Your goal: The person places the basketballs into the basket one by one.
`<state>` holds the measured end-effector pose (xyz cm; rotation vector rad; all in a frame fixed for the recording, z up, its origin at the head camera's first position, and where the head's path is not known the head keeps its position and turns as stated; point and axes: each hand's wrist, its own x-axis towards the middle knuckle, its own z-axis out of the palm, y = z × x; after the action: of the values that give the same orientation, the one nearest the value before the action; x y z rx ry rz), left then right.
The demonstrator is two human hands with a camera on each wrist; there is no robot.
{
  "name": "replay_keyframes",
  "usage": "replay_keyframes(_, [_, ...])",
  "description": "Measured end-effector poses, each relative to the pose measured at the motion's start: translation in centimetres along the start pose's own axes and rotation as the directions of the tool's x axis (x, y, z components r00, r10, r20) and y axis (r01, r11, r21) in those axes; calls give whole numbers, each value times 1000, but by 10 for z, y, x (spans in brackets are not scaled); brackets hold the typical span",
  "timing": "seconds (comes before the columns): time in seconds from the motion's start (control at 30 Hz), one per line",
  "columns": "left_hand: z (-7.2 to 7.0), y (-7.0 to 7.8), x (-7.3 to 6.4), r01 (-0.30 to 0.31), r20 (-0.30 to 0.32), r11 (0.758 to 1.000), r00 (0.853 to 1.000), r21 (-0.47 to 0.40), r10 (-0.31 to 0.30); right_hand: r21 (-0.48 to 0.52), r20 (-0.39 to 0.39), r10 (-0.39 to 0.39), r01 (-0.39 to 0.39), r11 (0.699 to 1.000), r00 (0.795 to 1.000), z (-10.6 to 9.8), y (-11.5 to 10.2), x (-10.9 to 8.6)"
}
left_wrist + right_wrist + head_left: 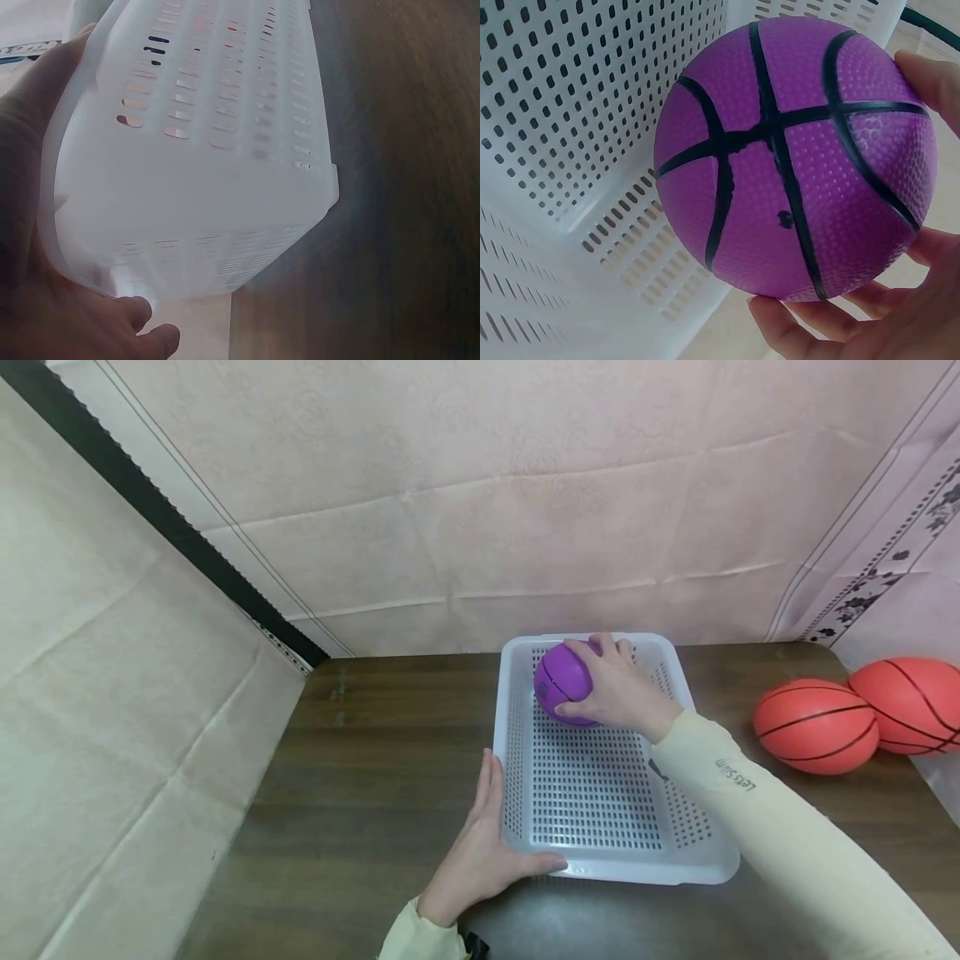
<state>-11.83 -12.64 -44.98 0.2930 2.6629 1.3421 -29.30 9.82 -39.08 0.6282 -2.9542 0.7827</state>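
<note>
My right hand [618, 687] grips a small purple basketball [562, 681] with black lines, thumb on one side and fingers spread round the other. The ball is over the far left part of a white perforated plastic basket [517, 810]. In the right wrist view, the purple basketball [802, 180] shows large in front of the basket's slotted walls [592, 97]. My left hand [487, 852] rests against the basket's near left corner, fingers straight along the left side and thumb at the near rim. The left wrist view has the basket's outer wall [172, 187] beside that hand [67, 315].
Two orange-red basketballs, a nearer one [817, 727] and another [911, 706], sit side by side at the table's right end. The dark wooden table [375, 793] meets a pale cloth backdrop [525, 527] behind and at both sides.
</note>
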Motion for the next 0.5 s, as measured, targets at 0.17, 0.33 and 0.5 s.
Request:
replay_keyframes(0.17, [-1, 1, 0, -3, -5, 1000, 1000, 9, 3, 3, 1, 1, -1, 1000, 1000, 1, 0, 2])
replay_keyframes(0.33, [-1, 1, -1, -9, -4, 1000, 1000, 8, 9, 5, 14, 24, -24, 1000, 1000, 4, 0, 3])
replay_keyframes(0.5, [1, 0, -1, -11, -3, 1000, 1000, 21, 11, -2, 19, 36, -36, 999, 999, 7, 0, 4])
